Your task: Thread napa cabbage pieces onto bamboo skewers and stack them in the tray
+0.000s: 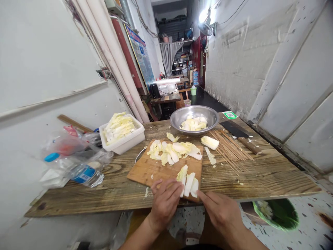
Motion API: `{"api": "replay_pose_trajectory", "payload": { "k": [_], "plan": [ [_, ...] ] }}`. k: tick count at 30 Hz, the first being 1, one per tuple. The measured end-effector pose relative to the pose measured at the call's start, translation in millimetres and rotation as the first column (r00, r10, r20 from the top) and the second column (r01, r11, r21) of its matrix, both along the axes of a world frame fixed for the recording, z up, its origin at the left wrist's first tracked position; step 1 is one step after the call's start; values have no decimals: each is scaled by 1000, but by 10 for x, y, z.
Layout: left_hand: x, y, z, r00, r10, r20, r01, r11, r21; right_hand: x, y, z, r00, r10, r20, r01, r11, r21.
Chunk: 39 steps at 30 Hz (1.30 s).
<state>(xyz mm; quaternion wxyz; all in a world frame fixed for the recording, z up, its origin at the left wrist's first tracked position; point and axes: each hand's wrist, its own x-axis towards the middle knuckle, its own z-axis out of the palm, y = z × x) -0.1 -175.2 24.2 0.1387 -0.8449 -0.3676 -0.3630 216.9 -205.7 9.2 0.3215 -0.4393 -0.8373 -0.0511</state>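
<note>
Three pale cabbage strips (189,184) lie side by side at the near right corner of the wooden cutting board (145,168). My left hand (166,199) has its fingers bent against the leftmost strip, holding its lower end. My right hand (221,210) is closed, its fingertips at the right edge of the rightmost strip; what it pinches, if anything, is hidden. More cut cabbage pieces (173,151) are spread along the far side of the board. To the right of the board lie a cabbage chunk (210,142) and a bundle of thin wooden skewers (231,151).
A metal bowl (175,119) with cabbage stands at the back. A cleaver (235,130) lies beyond the skewers. At left are a white tub (127,143) heaped with cabbage leaves, a water bottle (84,174) and plastic bags (70,142). A green-lined bin (283,215) sits below right.
</note>
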Motion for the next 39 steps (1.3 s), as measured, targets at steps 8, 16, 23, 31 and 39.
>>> {"api": "replay_pose_trajectory", "payload": {
  "k": [8, 16, 23, 31, 39],
  "plan": [
    [-51, 26, 101, 937, 208, 282, -224, 974, 27, 168, 240, 215, 602, -310, -736, -225, 818, -529],
    [-102, -49, -2, 941, 263, 212, -249, 964, -93, 88, 469, -247, 219, -649, -729, -614, 489, -620],
    [-96, 139, -223, 971, 238, 34, -228, 955, -191, 128, 325, -260, 216, -641, -736, -644, 473, -601],
    [-49, 296, -476, 963, 266, 51, -241, 926, -292, 303, 167, -245, 267, -622, -736, -483, 575, -661],
    [-33, 489, -282, 959, 274, 76, -238, 920, -313, 601, 47, -198, 311, -625, -716, -189, 697, -691]
  ]
}}
